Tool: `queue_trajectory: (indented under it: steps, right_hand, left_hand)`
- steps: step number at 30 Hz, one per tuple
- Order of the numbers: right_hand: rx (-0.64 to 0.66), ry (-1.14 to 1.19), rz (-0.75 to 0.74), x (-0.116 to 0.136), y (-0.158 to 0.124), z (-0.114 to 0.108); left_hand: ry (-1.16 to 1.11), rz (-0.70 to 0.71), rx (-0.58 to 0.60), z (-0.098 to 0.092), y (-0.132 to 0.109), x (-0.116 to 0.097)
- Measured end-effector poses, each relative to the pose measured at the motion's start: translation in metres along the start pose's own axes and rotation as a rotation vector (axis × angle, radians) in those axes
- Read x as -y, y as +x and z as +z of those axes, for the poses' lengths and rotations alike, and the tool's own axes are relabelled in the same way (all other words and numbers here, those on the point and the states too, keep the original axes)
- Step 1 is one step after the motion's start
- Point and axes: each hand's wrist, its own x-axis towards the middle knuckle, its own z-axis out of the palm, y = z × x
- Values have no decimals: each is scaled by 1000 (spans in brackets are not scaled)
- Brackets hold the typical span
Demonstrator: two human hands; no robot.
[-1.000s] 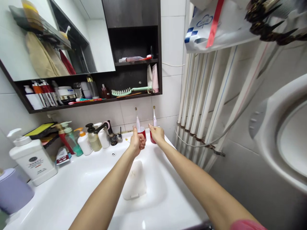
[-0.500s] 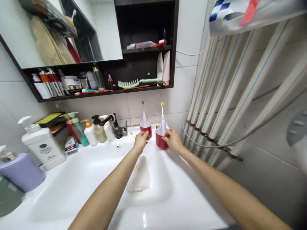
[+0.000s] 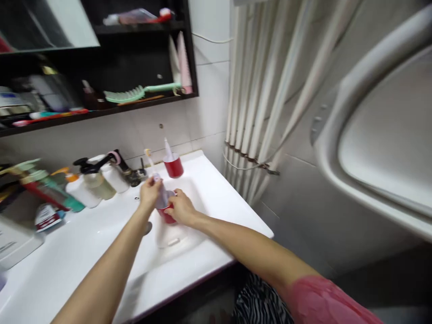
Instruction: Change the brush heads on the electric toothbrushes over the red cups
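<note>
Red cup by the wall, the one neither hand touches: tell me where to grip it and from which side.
I'd grip the red cup around its outer side, below the rim, coming from the front right. It stands upright, with bare sink top on its right, the tiled wall behind and a pale handle sticking out of its mouth.

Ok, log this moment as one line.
left hand: gripping toothbrush | right hand: holding red cup, toothbrush's lower end inside | second red cup: standing on sink ledge

The sink [image 3: 224, 202] lay open right of the far red cup [image 3: 174, 168]; faucet [image 3: 129, 170] and bottles [image 3: 83, 191] obstructed its far left.
</note>
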Motion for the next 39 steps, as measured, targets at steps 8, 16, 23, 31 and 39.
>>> queue_trajectory:
  steps: [8, 16, 23, 31, 39]
  right_hand:
    - [30, 34, 55, -10, 0, 17]
    - [29, 150, 62, -10, -8, 17]
    - [-65, 448, 103, -9, -2, -14]
    - [145, 923, 81, 10, 18, -36]
    - [192, 1198, 263, 13, 23, -29]
  left_hand:
    - [-238, 101, -287, -30, -2, -47]
    - [-297, -127, -247, -27, -35, -42]
    - [-318, -337, -60, -14, -70, -24]
    - [-495, -333, 331, 2, -78, 1]
    - [-604, -432, 446, -5, -69, 19]
